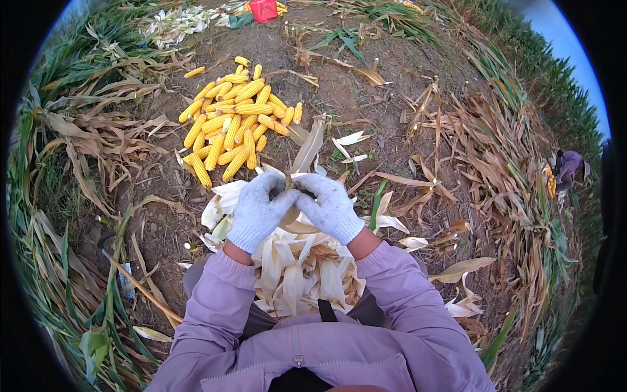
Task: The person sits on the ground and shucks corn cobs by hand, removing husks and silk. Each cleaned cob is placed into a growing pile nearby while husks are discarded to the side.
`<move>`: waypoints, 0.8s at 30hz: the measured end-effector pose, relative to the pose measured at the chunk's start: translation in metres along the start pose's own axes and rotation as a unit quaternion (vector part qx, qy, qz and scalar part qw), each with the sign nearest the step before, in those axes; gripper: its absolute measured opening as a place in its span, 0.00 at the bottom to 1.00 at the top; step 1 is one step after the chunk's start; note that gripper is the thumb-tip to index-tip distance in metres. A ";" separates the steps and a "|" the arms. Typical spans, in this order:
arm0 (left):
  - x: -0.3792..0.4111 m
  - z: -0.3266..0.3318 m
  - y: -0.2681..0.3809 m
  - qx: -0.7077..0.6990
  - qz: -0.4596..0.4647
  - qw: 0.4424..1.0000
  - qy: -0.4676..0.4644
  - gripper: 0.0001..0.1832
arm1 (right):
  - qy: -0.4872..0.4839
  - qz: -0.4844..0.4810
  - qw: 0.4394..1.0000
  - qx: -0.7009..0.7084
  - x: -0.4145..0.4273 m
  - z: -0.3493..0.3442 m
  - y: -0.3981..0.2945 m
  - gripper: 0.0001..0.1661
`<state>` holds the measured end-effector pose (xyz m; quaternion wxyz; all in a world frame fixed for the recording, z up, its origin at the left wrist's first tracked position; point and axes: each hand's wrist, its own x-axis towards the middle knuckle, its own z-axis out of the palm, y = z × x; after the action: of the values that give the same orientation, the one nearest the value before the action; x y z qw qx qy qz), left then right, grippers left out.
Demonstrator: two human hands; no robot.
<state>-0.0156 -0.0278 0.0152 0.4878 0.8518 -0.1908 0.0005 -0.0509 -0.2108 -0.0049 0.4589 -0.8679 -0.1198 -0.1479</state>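
Observation:
My left hand (262,208) and my right hand (330,203), both in white knit gloves, meet in front of me with thumbs nearly touching. Between them they grip an ear of corn in its dry husk (291,219), mostly covered by the fingers. Whether any kernels are bared cannot be seen. A long dry leaf (309,147) stands up just beyond the fingertips. Below my hands, a heap of pale stripped husks (294,279) lies between my legs. Past my left hand is a pile of bare yellow corn cobs (235,122) on the soil.
A wooden-handled tool (142,286) leans at my left. Cut stalks and dry leaves lie in rows on the left (93,132) and right (494,166). Far ahead are a red bag (263,10) and more husks (179,24). Another person (569,166) crouches at far right beside corn.

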 end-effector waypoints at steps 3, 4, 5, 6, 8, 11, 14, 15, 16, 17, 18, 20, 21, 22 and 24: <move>0.000 0.000 0.007 0.023 -0.014 0.999 -0.019 0.17 | 0.022 -0.026 0.998 -0.044 -0.001 0.000 -0.004 0.16; 0.000 0.001 0.006 0.032 -0.004 0.999 -0.012 0.18 | 0.032 -0.040 0.997 -0.062 -0.001 0.001 -0.005 0.14; 0.001 0.004 0.004 0.041 0.005 0.999 -0.005 0.18 | 0.038 -0.043 0.995 -0.082 0.000 0.001 -0.007 0.13; 0.002 0.006 0.001 0.050 0.015 0.999 0.002 0.19 | 0.045 -0.045 0.993 -0.103 0.001 0.000 -0.009 0.13; 0.004 0.012 -0.005 0.017 0.019 1.000 0.010 0.20 | 0.055 -0.050 0.988 -0.133 0.004 0.000 -0.012 0.11; 0.004 0.014 -0.005 -0.011 0.021 1.000 0.021 0.21 | 0.068 -0.051 0.986 -0.146 0.006 -0.001 -0.016 0.10; 0.004 0.016 -0.002 -0.033 0.014 0.999 0.024 0.22 | 0.084 -0.046 0.986 -0.140 0.006 0.000 -0.014 0.09; 0.002 0.016 -0.003 -0.040 0.007 0.999 0.024 0.22 | 0.090 -0.047 0.986 -0.134 0.005 0.001 -0.014 0.09; 0.002 0.016 -0.004 -0.039 0.019 0.999 0.027 0.21 | 0.096 -0.047 0.986 -0.128 0.005 0.002 -0.015 0.09; 0.003 0.014 -0.001 -0.033 0.009 0.999 0.018 0.19 | 0.101 -0.048 0.986 -0.122 0.006 0.001 -0.017 0.09; 0.002 0.011 0.004 -0.028 -0.006 1.000 0.005 0.17 | 0.101 -0.042 0.987 -0.119 0.006 0.001 -0.017 0.09; 0.001 0.012 -0.001 -0.066 -0.006 0.998 -0.003 0.16 | 0.116 -0.024 0.986 -0.116 0.006 0.007 -0.006 0.11; 0.001 0.008 0.008 -0.030 -0.023 0.998 -0.044 0.14 | 0.129 -0.007 0.983 -0.131 0.007 0.007 0.003 0.11; -0.008 0.007 0.015 -0.047 -0.002 0.998 -0.030 0.18 | 0.130 0.096 0.982 -0.097 0.016 0.001 0.009 0.13; -0.016 0.013 0.012 -0.062 0.049 0.997 -0.002 0.18 | 0.204 0.182 0.962 0.010 0.029 -0.015 0.049 0.16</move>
<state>-0.0367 -0.0393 0.0152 0.5386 0.8097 -0.2327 0.0111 -0.0094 -0.2481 -0.0233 0.5011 -0.8221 0.1346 -0.2345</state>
